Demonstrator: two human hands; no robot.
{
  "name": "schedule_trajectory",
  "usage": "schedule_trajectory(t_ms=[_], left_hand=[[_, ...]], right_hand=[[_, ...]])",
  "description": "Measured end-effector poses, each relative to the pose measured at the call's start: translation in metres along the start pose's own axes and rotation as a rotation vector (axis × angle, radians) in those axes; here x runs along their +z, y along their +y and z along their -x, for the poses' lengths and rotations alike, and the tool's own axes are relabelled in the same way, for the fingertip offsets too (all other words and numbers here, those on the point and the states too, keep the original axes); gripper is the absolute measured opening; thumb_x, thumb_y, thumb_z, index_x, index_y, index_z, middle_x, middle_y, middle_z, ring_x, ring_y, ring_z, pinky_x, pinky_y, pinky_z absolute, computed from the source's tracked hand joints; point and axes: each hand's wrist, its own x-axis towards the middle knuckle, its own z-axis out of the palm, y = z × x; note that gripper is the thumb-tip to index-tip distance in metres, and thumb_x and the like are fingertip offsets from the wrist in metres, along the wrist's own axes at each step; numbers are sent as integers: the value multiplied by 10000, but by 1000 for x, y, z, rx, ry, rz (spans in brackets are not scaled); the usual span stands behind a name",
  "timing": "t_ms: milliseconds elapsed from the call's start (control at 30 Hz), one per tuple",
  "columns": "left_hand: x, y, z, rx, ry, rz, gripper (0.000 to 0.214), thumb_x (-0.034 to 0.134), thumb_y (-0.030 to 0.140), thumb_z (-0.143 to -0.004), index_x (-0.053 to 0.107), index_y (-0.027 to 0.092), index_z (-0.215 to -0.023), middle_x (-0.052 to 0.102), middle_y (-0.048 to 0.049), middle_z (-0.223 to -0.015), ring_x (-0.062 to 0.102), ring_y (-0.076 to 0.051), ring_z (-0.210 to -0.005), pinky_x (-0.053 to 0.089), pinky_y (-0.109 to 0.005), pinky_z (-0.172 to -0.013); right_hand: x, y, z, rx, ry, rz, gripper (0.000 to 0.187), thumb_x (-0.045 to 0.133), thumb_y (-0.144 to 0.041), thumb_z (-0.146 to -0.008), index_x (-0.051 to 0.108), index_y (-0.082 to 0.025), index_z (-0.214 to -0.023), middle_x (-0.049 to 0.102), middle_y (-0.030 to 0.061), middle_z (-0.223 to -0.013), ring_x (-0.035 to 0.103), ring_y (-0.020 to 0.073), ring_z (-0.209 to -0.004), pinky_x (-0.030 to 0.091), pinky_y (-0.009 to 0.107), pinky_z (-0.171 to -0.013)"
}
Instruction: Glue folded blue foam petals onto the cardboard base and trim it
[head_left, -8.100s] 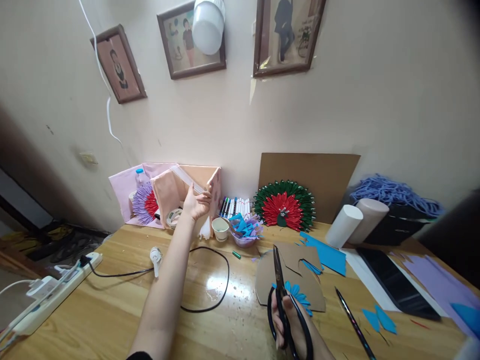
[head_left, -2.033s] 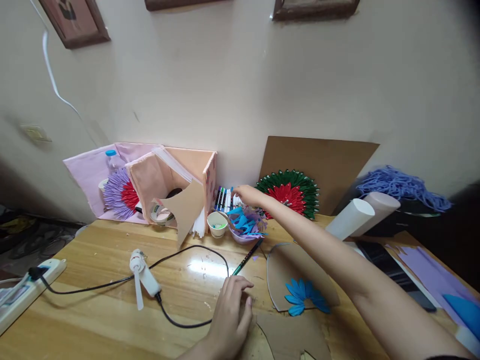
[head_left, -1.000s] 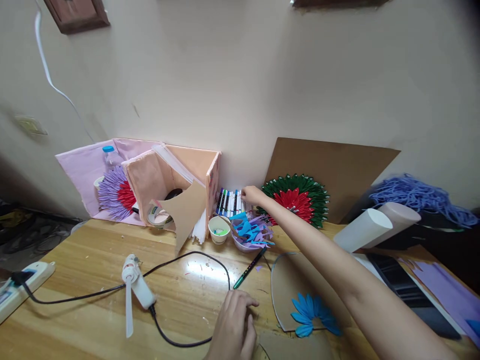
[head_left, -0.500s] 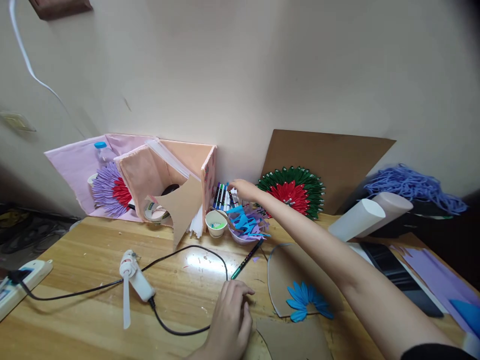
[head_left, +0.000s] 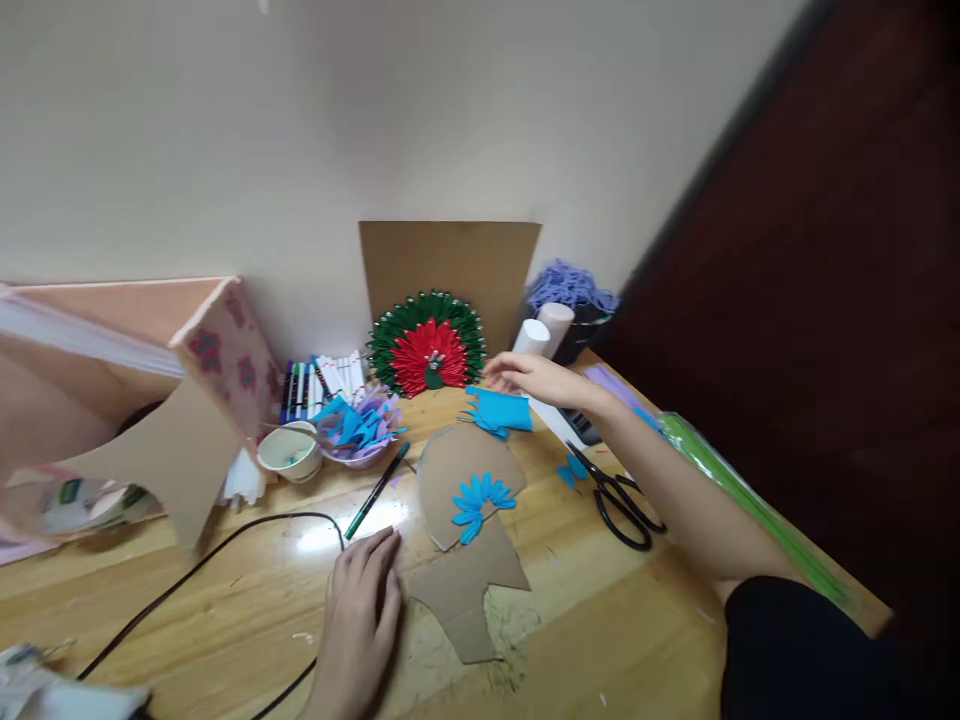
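Note:
My left hand (head_left: 360,612) lies flat on the wooden table (head_left: 600,620), fingers stretched out, beside a cardboard scrap (head_left: 465,592). My right hand (head_left: 536,380) reaches across the table with fingers extended, hovering just above a blue paper piece (head_left: 499,410); it looks slightly blurred and seems to hold nothing. Between the hands lies a rounded cardboard piece (head_left: 457,460) with blue paper petals (head_left: 480,500) stuck on it. A green pen (head_left: 377,490) lies left of it. Black scissors (head_left: 622,500) rest under my right forearm.
At the back stand a bowl of blue and purple paper bits (head_left: 356,430), a paper cup (head_left: 289,452), markers (head_left: 315,380), a red-green paper peacock (head_left: 427,345) and a cardboard sheet (head_left: 450,260). A pink box (head_left: 112,330) is left, a black cable (head_left: 210,560) in front.
My right hand left the markers and swung right to the blue paper piece. The view turned right. My left hand stayed flat on the table.

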Motion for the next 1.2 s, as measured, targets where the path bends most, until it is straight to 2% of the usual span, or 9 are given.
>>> schedule_trajectory(t_ms=[67,233,367,467,600,767,1000,1100,1200], left_hand=[[0,3,0,21,-54,15,372,440,231,-856,454,230,-1228,498,-81,-1232,411,-250,-1165,369,-475,-965],[4,17,-7,5,-136,32,471,459,305,-852,357,246,-1308,437,-81,-1311,382,-251,-1216,357,-467,-996],[7,29,-28,-27,-181,47,457,448,348,-858,367,233,-1292,458,-88,-1298,409,-251,-1206,360,-467,-997],[-2,38,-51,-61,-78,61,412,426,349,-867,392,208,-1253,476,-105,-1271,436,-252,-1185,366,-462,-987],[-34,47,-86,-54,214,45,348,414,322,-869,429,197,-1194,491,-106,-1209,438,-247,-1166,349,-444,-991],[-73,32,-120,-272,479,-88,315,407,233,-850,482,128,-1137,543,-130,-1114,485,-249,-1089,379,-414,-948],[-95,8,-125,-491,304,-351,340,296,187,-881,610,91,-972,611,-154,-974,509,-278,-983,362,-421,-916],[-101,8,-123,-522,259,-330,354,281,155,-878,613,94,-986,611,-149,-991,507,-265,-995,361,-389,-916],[-108,10,-122,-518,204,-277,350,280,148,-879,605,108,-1004,610,-142,-1011,507,-252,-1018,374,-362,-895]], right_hand=[[-13,42,39,193,84,-152,204,423,-97,-795,596,-137,-896,657,79,-897,616,136,-751,507,306,-760],[-16,112,123,352,204,-230,186,474,-181,-782,611,-155,-905,652,89,-957,620,173,-878,483,319,-843],[-7,123,147,281,72,-119,235,442,-263,-818,620,-154,-925,642,92,-1017,600,211,-969,443,372,-895],[-1,106,136,160,-3,-16,271,424,-316,-845,616,-183,-982,630,73,-1069,565,227,-1042,394,397,-944],[11,63,97,-15,-81,59,289,388,-326,-873,601,-197,-1020,614,73,-1110,542,229,-1068,387,407,-945],[42,-7,18,-330,-106,124,247,399,-236,-871,595,-192,-1015,625,71,-1068,567,191,-1007,428,367,-895],[134,-91,-138,-750,-219,432,417,373,29,-741,675,-166,-951,684,69,-965,602,184,-928,427,302,-853],[174,-98,-189,-788,-323,464,480,383,65,-682,685,-174,-967,683,57,-1009,610,184,-952,434,276,-849],[191,-90,-213,-807,-408,500,515,409,85,-619,691,-185,-956,684,39,-1014,610,183,-967,440,266,-852]])
